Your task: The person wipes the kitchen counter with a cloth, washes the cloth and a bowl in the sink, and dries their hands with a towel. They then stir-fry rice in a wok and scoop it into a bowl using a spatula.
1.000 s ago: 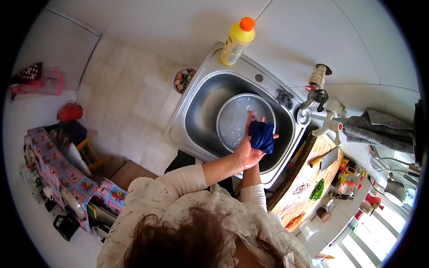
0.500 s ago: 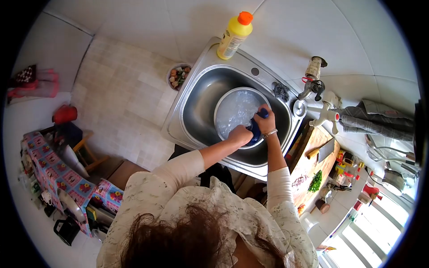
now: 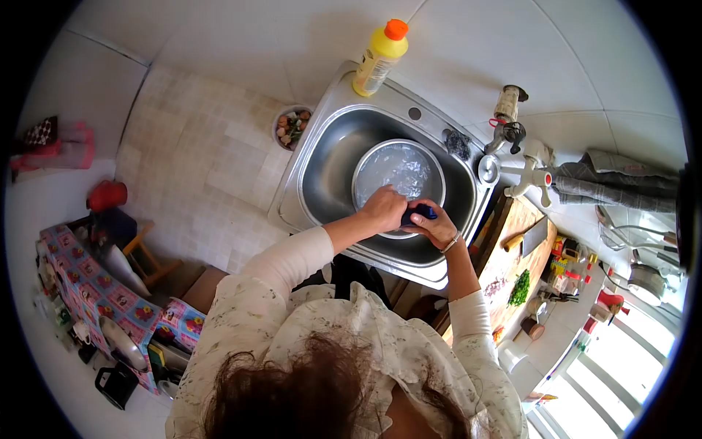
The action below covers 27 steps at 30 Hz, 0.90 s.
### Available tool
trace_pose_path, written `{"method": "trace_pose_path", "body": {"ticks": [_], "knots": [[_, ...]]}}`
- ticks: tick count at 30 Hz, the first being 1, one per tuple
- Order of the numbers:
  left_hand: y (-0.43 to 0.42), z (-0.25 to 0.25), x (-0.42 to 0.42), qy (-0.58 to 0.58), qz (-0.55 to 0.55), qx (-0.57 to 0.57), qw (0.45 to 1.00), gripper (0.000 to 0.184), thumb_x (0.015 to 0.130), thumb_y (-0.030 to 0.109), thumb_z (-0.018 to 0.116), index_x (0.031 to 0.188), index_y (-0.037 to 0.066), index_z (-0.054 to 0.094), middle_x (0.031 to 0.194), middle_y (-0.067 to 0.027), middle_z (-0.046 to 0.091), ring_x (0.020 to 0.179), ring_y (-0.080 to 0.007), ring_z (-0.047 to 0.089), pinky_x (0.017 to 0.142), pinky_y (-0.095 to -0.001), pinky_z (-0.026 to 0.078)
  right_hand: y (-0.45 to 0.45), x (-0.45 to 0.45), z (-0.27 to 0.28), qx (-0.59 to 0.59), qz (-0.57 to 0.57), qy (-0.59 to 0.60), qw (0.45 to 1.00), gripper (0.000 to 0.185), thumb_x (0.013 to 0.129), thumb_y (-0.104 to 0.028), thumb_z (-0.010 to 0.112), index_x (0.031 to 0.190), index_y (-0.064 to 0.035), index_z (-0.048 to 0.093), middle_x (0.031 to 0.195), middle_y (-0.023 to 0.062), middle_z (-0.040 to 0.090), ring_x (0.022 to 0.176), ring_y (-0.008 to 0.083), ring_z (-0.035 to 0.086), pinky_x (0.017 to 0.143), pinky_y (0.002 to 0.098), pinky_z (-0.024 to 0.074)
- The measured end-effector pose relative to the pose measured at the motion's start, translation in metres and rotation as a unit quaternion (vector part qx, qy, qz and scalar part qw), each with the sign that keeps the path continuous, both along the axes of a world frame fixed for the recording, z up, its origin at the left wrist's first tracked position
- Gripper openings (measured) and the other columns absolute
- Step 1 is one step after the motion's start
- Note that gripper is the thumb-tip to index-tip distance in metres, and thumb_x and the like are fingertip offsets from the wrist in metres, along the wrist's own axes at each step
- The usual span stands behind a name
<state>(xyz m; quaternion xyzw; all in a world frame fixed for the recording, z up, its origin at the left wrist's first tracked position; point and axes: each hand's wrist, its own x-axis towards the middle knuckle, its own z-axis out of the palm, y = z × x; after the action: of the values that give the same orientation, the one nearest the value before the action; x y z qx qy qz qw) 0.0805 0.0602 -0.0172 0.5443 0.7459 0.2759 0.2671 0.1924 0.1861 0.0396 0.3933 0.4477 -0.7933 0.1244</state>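
Bright daylight from slatted window [image 3: 618,362], blown out white; glints on water [image 3: 398,168]; fisheye bend, black corners.

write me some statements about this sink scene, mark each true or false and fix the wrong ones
1. The metal basin stands inside the sink. True.
2. The bracelet is on the left wrist. False: the bracelet is on the right wrist.
3. The large knife lies in the sink. False: the large knife lies on the wooden board.
4. The right hand has its grip on the dark blue cloth. True.
5. The yellow bottle has a green cap. False: the yellow bottle has an orange cap.
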Motion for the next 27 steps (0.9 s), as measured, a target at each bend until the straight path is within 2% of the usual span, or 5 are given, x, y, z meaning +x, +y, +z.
{"method": "trace_pose_path", "body": {"ticks": [5,7,12,22,27], "knots": [[-0.004,0.003,-0.006,-0.152,0.055,-0.038,0.986,0.042,0.064,0.013,0.064,0.1,-0.006,0.056,0.094,-0.0236,0.061,0.099,-0.0323,0.057,0.095,-0.038,0.038,0.003,0.016,-0.027,0.483,0.185,0.095,0.851,0.024,0.065,-0.004,0.074,0.08,-0.0052,0.056,0.099,0.0084,0.055,0.089,0.0226,0.058,0.074,0.035,0.0493],[-0.004,-0.007,-0.011,-0.611,0.174,-0.012,0.772,0.092,0.064,0.034,0.076,0.13,-0.009,0.028,0.122,-0.0219,0.045,0.115,-0.0297,0.044,0.1,-0.0343,0.033,-0.009,0.006,0.004,0.582,0.206,0.12,0.778,0.026,0.062,-0.003,0.074,0.08,-0.0061,0.057,0.1,0.0112,0.053,0.087,0.0283,0.058,0.077,0.0367,0.0478],[0.011,0.018,-0.024,-0.762,0.295,-0.113,0.565,0.067,0.067,0.053,0.074,0.107,0.004,0.05,0.093,-0.0082,0.056,0.089,-0.0196,0.055,0.081,-0.0339,0.046,-0.019,0.001,0.015,0.724,0.38,0.228,0.529,0.021,0.062,-0.007,0.062,0.082,-0.0109,0.059,0.112,0.0096,0.05,0.101,0.0342,0.052,0.084,0.0392,0.0492],[0.032,0.003,0.017,-0.884,0.322,0.054,0.335,0.023,0.074,0.003,0.066,0.095,0.002,0.056,0.086,-0.009,0.061,0.082,-0.0205,0.06,0.08,-0.0338,0.051,-0.028,0.008,0.009,0.694,0.017,0.267,0.669,0.027,0.066,0.001,0.075,0.077,-0.0058,0.051,0.093,0.0123,0.058,0.087,0.0316,0.06,0.073,0.038,0.051],[0.035,0.043,0.025,-0.799,0.384,0.153,0.436,0.025,0.074,-0.003,0.062,0.097,-0.001,0.056,0.09,-0.0092,0.06,0.084,-0.0188,0.06,0.08,-0.0308,0.049,-0.05,-0.009,-0.009,0.585,-0.315,0.109,0.74,0.019,0.081,0.0,0.063,0.073,-0.0029,0.046,0.083,0.0097,0.057,0.072,0.0168,0.056,0.069,0.0281,0.045]]}}
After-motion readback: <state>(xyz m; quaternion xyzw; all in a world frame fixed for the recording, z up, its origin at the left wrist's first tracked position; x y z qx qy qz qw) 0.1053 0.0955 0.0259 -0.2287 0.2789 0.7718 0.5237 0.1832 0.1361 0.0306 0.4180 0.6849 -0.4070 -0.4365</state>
